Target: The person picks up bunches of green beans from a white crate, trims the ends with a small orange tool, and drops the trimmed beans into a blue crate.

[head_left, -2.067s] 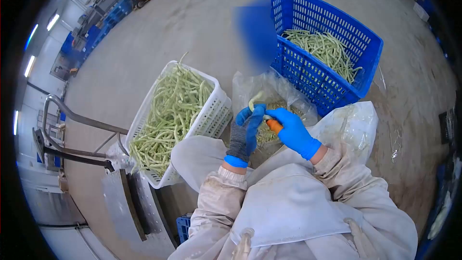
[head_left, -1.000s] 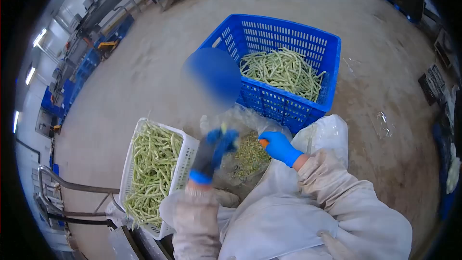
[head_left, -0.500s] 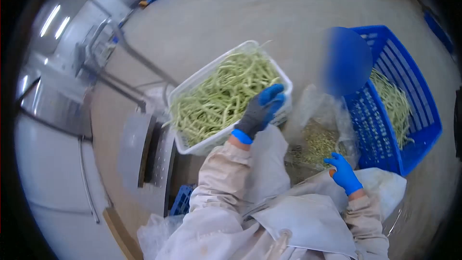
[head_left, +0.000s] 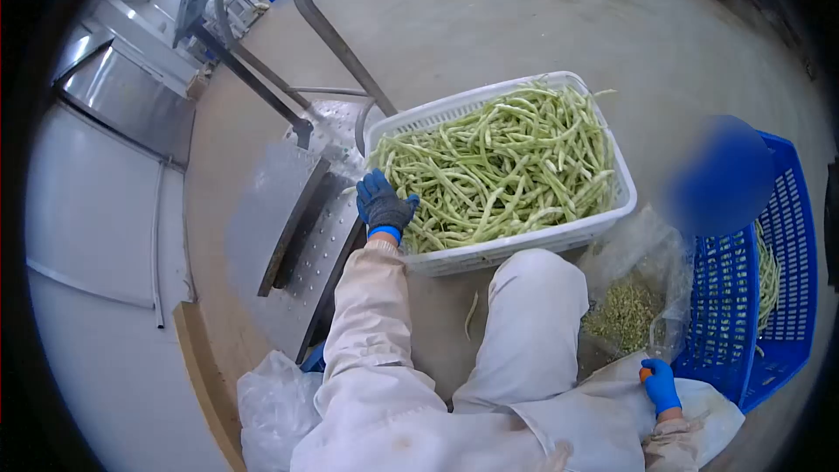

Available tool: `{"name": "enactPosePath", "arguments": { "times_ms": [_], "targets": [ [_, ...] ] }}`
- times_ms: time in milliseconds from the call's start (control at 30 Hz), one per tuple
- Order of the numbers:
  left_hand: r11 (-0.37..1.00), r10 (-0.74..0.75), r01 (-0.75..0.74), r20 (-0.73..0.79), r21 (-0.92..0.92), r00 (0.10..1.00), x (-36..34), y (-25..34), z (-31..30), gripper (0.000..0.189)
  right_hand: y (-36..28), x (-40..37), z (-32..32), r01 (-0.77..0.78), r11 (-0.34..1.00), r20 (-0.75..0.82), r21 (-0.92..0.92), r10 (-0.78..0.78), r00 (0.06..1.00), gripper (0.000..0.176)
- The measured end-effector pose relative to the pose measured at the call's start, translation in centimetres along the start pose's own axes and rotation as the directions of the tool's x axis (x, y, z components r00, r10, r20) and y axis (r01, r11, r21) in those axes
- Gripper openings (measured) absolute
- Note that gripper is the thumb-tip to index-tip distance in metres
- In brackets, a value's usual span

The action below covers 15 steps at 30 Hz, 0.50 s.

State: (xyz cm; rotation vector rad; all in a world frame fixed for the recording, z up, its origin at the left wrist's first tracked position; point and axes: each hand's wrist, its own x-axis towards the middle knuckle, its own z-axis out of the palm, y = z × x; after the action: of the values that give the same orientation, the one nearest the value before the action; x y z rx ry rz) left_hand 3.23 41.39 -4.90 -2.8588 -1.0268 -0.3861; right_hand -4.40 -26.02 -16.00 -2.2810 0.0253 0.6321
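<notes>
My left hand (head_left: 385,204), in a grey glove with blue fingers, is at the left end of a white plastic basket (head_left: 516,238). Its fingers are stretched out over the rim, beside the heap of long green beans (head_left: 507,166). Low at the right, my right hand (head_left: 662,387) in a blue glove rests near my thigh, its fingers closed round a small orange object (head_left: 645,374), mostly hidden by the glove. Just beyond it lies a clear plastic bag (head_left: 669,249) with short green bean trimmings (head_left: 625,315).
A blue crate (head_left: 791,350) with more beans (head_left: 768,284) stands at the right. To the left are a metal platform scale (head_left: 336,227) and its tubular frame (head_left: 328,31). A loose bean (head_left: 471,315) lies on the floor, and a crumpled plastic bag (head_left: 278,406) is near my left side.
My left hand has moved from the basket's near right side to its left end. My right hand stays low by my thigh. The view has turned left, so the basket appears further right.
</notes>
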Motion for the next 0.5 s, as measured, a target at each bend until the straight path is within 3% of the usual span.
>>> {"name": "enactPosePath", "arguments": {
  "times_ms": [33, 100, 133, 200, 300, 433, 500],
  "targets": [
    [0.979, -0.049, 0.052, -0.019, 0.198, 0.999, 0.7, 0.4, -0.1, 0.092, 0.3, 0.1, 0.1, -0.013, 0.999, -0.025, 0.031, 0.014, 1.0, 0.022],
    [0.963, -0.053, 0.063, -0.046, 0.262, 0.998, 3.6, -0.3, 1.7, 0.101, 0.7, 0.3, 0.1, 0.005, 0.999, -0.036, 0.035, -0.003, 0.999, 0.021],
    [0.974, -0.162, 0.134, 0.15, 0.184, 0.975, 5.2, 0.2, 0.8, 0.1, 0.9, 0.4, 0.2, -0.011, 0.999, -0.035, 0.036, 0.013, 0.999, 0.021],
    [0.954, -0.287, 0.285, 0.531, 0.089, 0.797, 7.9, 1.2, -1.7, 0.098, 0.7, 0.7, 0.2, -0.033, 0.999, -0.032, 0.032, 0.034, 0.999, 0.021],
    [0.969, -0.248, 0.221, 0.462, 0.112, 0.851, 9.9, 2.1, 0.4, 0.097, -0.2, 1.1, 0.6, -0.103, 0.994, -0.004, 0.023, 0.103, 0.995, 0.021],
    [0.943, -0.296, 0.239, 0.257, 0.232, 0.92, 10.7, 2.2, 8.3, 0.116, -0.5, 1.6, 1.3, -0.171, 0.983, 0.027, 0.063, 0.17, 0.985, 0.02],
    [0.972, -0.21, 0.162, 0.314, 0.171, 0.926, 10.5, 0.9, 8.0, 0.119, -0.1, 1.6, 1.6, -0.053, 0.998, -0.045, 0.03, 0.054, 0.998, 0.018]
  ]
}}
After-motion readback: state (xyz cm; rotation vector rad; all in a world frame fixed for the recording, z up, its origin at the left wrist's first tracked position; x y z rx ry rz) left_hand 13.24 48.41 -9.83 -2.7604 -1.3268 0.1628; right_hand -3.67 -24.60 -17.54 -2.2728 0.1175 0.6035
